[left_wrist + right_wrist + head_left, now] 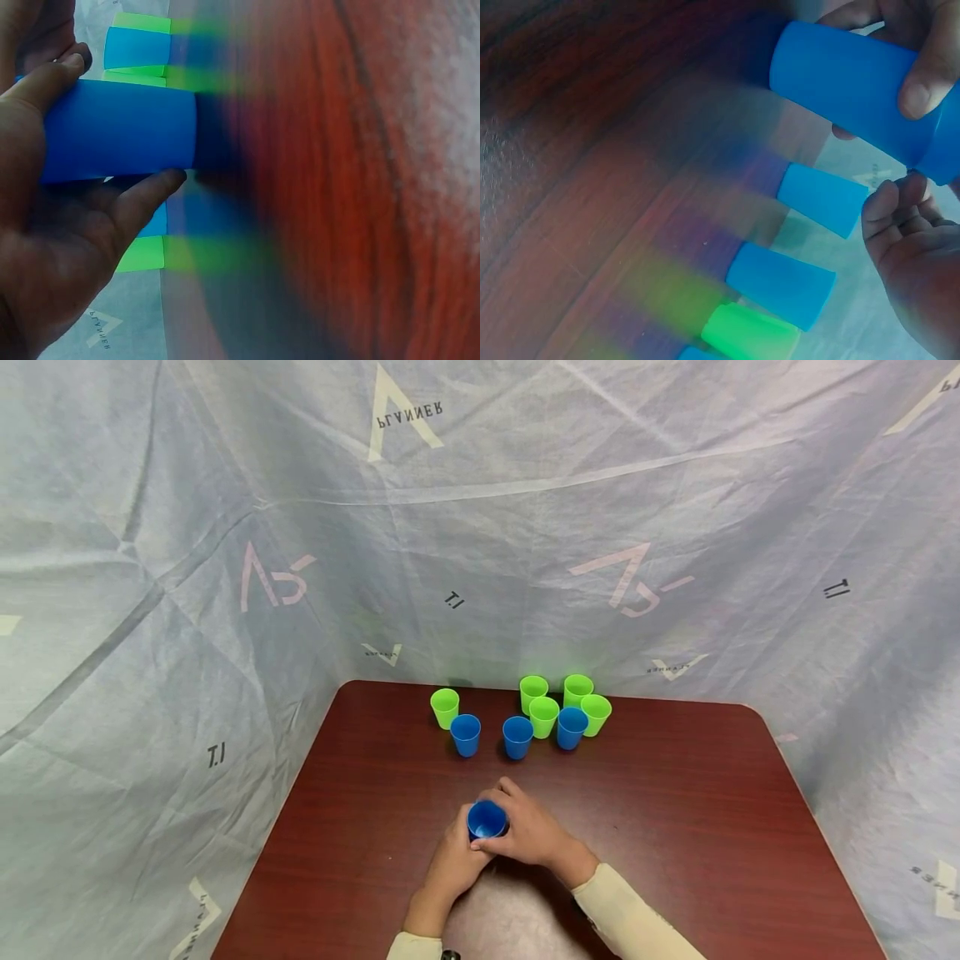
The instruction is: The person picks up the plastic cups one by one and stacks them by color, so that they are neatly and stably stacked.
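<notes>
In the head view both hands meet around an upright blue cup [487, 820], its mouth facing up, near the middle of the table. My left hand [452, 857] grips the side of its body, thumb and fingers wrapped round it. My right hand [531, 827] curls over the upper part, thumb on the near side and fingers on the far side. In the right wrist view a second blue rim [939, 161] stands out at the cup's upper end, as of cups nested together. The right fingertips lie at that rim. Fingers partly hide the cup's top in the left wrist view.
Behind the hands stand several upright cups, among them a left blue cup [466, 736], a middle blue cup [517, 738], a right blue cup [571, 729] and a lone green cup [445, 710]. Several green cups cluster at the back. A grey printed sheet [480, 568] hangs around the brown table [675, 810].
</notes>
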